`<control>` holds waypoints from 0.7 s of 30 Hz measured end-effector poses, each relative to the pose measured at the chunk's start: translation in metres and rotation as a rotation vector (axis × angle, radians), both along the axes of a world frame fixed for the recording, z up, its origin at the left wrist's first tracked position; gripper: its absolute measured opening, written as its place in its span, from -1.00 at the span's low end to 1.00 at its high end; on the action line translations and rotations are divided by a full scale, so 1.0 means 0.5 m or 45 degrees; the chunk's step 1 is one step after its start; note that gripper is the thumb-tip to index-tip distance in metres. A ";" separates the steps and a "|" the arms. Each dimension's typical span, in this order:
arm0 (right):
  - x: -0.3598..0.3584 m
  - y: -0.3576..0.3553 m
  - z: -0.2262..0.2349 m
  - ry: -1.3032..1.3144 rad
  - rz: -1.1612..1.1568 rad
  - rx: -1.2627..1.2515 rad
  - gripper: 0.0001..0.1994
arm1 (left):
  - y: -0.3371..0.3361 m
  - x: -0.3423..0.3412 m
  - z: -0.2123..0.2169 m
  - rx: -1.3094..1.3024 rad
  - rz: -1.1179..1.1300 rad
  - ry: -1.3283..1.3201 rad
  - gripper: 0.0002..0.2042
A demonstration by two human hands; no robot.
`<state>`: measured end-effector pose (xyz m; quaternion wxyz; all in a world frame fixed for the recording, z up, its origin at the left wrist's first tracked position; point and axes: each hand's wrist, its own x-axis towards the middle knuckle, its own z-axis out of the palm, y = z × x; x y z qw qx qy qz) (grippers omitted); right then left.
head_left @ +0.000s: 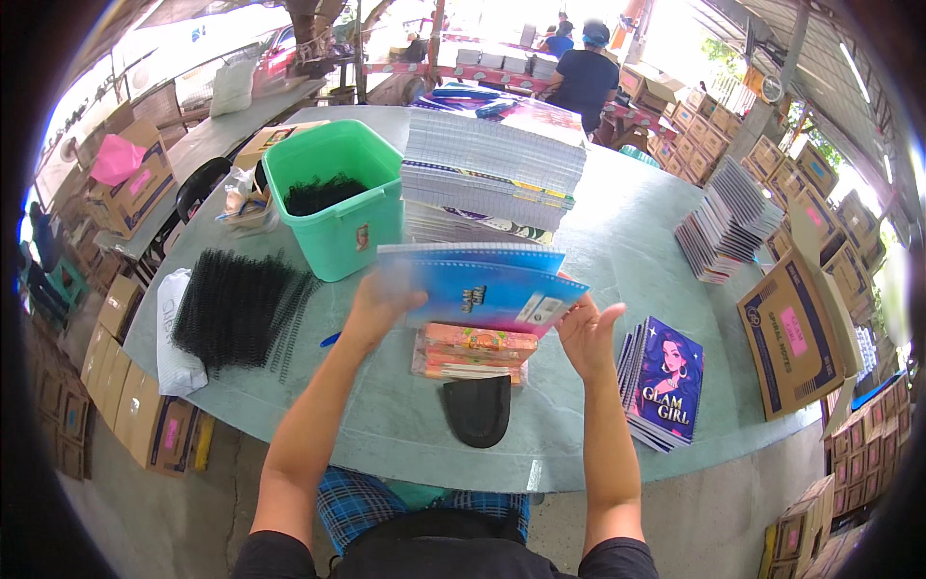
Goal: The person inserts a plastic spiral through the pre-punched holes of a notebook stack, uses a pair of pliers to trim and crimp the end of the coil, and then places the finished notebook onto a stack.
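Upright before me is a blue-and-pink notebook (487,294) with punched holes along its top edge; a second blue cover shows just behind it. My left hand (381,301), partly blurred, is closed on its left end. At the lower right corner my right hand (585,333) has its fingers against the notebook and its thumb stretched away. Orange-wrapped packs (477,345) lie below the notebook, with a dark rounded pad (477,410) nearer me. To the right sits a small stack of purple notebooks (667,372) with an illustrated cover.
A green bucket (338,232) holds black spiral coils (323,193); more loose coils (236,304) are piled at left. Tall stacks of unbound notebooks (492,159) rise ahead. Another notebook stack (730,222) and an open carton (791,333) stand right. A person (586,77) is at a far table.
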<state>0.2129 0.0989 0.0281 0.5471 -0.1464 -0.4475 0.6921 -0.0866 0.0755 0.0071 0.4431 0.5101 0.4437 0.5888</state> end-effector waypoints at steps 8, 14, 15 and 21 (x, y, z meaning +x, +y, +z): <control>-0.019 -0.006 -0.017 -0.724 -0.548 0.308 -0.43 | -0.020 0.015 0.010 0.207 -0.042 -0.275 -0.64; -0.103 -0.031 -0.076 -0.626 -0.888 0.310 -0.49 | -0.020 0.070 -0.020 0.029 0.332 -0.076 -0.66; -0.098 -0.026 -0.059 -0.553 -0.907 0.348 -0.53 | -0.028 0.077 0.012 0.105 0.370 -0.179 -0.66; -0.105 0.009 -0.024 -0.802 -1.002 0.201 -0.84 | -0.052 0.052 0.025 0.193 0.272 0.038 -0.65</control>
